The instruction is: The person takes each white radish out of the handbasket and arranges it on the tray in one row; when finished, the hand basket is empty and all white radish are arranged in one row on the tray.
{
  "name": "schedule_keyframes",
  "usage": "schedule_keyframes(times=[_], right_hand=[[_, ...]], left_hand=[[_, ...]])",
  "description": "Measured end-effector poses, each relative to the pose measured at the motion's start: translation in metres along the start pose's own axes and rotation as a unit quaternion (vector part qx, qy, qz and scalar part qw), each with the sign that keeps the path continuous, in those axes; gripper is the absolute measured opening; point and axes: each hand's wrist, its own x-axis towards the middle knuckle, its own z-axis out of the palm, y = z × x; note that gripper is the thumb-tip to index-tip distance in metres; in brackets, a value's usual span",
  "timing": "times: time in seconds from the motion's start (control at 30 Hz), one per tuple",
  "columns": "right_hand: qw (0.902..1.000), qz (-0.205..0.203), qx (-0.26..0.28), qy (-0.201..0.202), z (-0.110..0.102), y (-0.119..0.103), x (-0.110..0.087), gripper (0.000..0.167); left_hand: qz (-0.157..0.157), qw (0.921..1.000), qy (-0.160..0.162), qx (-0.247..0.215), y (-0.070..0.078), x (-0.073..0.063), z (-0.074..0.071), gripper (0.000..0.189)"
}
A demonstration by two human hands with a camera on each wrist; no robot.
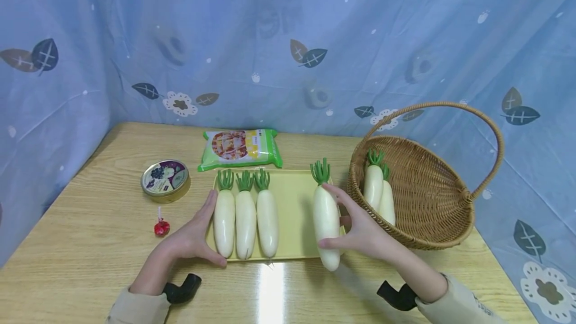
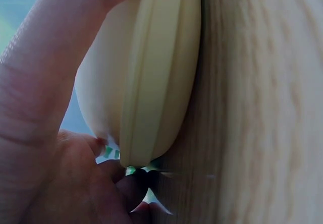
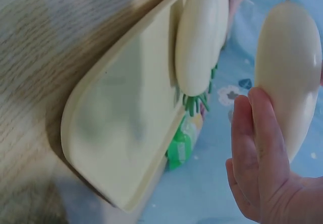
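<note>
In the head view my right hand (image 1: 362,229) grips a white radish (image 1: 326,219) with a green leafy top, thumb on its lower side and fingers higher up. The right wrist view shows this radish (image 3: 290,57) raised above the pale yellow tray (image 3: 118,108). Three more white radishes (image 1: 245,224) lie side by side on the tray's left part, tops pointing away. My left hand (image 1: 191,236) holds the tray (image 1: 294,199) at its left end, thumb by the front rim, fingers along the left side. In the left wrist view the tray's rim (image 2: 156,77) sits between thumb and fingers.
A tilted wicker basket (image 1: 423,199) with a tall handle stands right of the tray, two radishes (image 1: 375,189) inside. Behind the tray lies a green food packet (image 1: 240,149). A round tin (image 1: 165,180) and a small red candle-like item (image 1: 161,227) sit on the left.
</note>
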Motion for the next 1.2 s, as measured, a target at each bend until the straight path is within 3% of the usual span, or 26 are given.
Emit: schedule_keyframes(times=[0.4,1.2], right_hand=[[0.9993,0.026,-0.027,0.010,0.014,0.009,0.024,0.102],[0.9980,0.051,-0.008,-0.035,0.046,0.030,0.063,0.105]], left_hand=[[0.000,1.0000,0.000,0.005,-0.002,0.002,0.000,0.152],[0.009,0.9999,0.002,0.006,-0.001,0.000,0.000,0.151]])
